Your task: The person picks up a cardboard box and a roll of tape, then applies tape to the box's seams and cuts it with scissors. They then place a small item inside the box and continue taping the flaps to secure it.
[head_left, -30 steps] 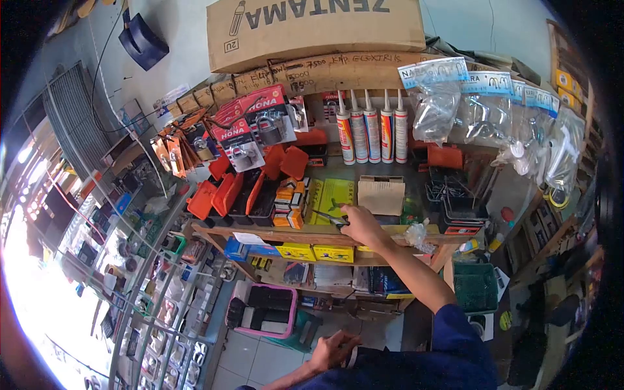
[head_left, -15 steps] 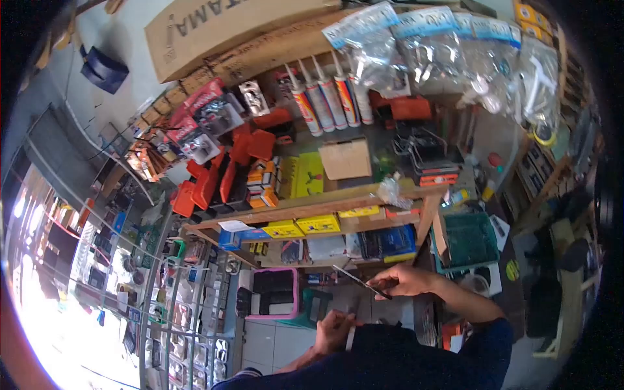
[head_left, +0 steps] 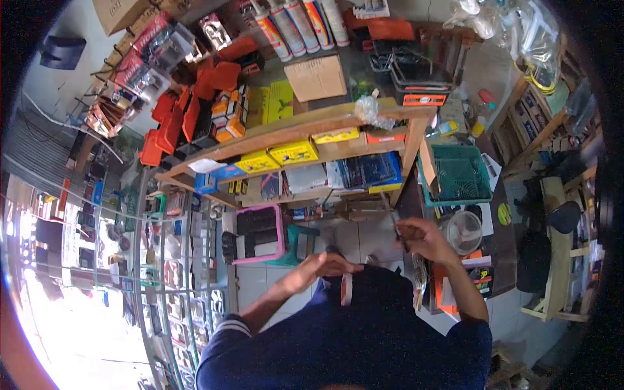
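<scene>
- Our right hand (head_left: 421,239) is clenched on a thin tool (head_left: 392,218). It sits in front of the body, above the floor and below the front edge of the shelf (head_left: 292,130).
- The tool's long axis runs near upright in the view. The grasped end is in the fist, and the free tip points away from the body toward the lower shelf stock. What kind of tool it is cannot be told.
- Our left hand (head_left: 325,265) lies to the left of the right hand and a little nearer the body. It is near the tool but apart from it, so the right hand is the nearer one.
- The left fingers are stretched out toward the right hand. A white-and-orange strip (head_left: 346,289) shows just below them against the dark blue shirt. We cannot tell whether the left hand grips it.
- Containers:
  - A green basket (head_left: 458,179) stands beyond the right hand, at the right end of the shelf. Its contents cannot be made out.
  - A clear tub (head_left: 465,231) stands just right of the right hand. Its contents cannot be made out either.
  - A pink crate (head_left: 257,234) on the floor, left of both hands, holds dark packs.
- On the shelf, a cardboard box (head_left: 316,78) stands at the rear. Yellow boxes (head_left: 294,151) line the underside of the front edge, and a plastic bag (head_left: 370,110) rests on the front edge near the right end.
</scene>
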Available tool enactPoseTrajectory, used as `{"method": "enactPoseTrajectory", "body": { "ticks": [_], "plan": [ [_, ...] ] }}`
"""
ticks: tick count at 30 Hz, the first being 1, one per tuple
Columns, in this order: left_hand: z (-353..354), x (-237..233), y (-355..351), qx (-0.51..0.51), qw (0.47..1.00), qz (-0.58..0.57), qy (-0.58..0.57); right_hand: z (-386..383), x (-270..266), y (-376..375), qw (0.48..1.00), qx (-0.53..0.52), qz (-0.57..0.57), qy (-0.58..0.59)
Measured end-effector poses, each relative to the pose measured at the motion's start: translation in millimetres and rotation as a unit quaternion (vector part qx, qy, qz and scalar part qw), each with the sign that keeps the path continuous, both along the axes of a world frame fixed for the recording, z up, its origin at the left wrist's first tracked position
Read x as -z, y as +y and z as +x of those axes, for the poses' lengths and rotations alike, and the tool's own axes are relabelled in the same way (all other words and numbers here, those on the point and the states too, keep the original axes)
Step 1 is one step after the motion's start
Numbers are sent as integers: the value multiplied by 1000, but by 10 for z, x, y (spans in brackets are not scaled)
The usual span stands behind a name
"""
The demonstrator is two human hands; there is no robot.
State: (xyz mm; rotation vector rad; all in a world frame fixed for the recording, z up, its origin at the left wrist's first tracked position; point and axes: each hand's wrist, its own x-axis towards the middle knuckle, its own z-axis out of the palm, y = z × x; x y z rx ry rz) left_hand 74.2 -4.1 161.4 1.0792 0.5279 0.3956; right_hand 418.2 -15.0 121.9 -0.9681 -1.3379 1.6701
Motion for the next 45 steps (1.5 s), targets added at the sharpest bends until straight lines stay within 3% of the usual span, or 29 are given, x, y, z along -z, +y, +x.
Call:
{"method": "enactPoseTrajectory", "body": {
  "ticks": [4,6,8,10,12,16,22,45],
  "plan": [
    [-122,-168,237,64,993,-103,8,91,-65,-40,999,26,-29,-10],
    [-205,-164,307,79,981,-175,-35,97,-110,-33,999,4,36,12],
    [-218,-197,336,88,972,-210,-59,129,-281,-24,998,-18,22,-57],
    [-217,-214,349,96,963,-238,-83,84,-445,29,964,-134,159,-168],
    [-224,-224,341,97,956,-255,-109,26,-496,2,952,-179,178,-176],
    [-264,-175,304,91,958,-239,-126,-88,-600,-15,926,-279,195,-163],
    [-236,-182,267,102,961,-220,-134,-238,-680,37,910,-346,171,-151],
    [-7,-184,396,169,956,-220,-96,-368,-579,178,895,-363,208,-155]
  ]
}}
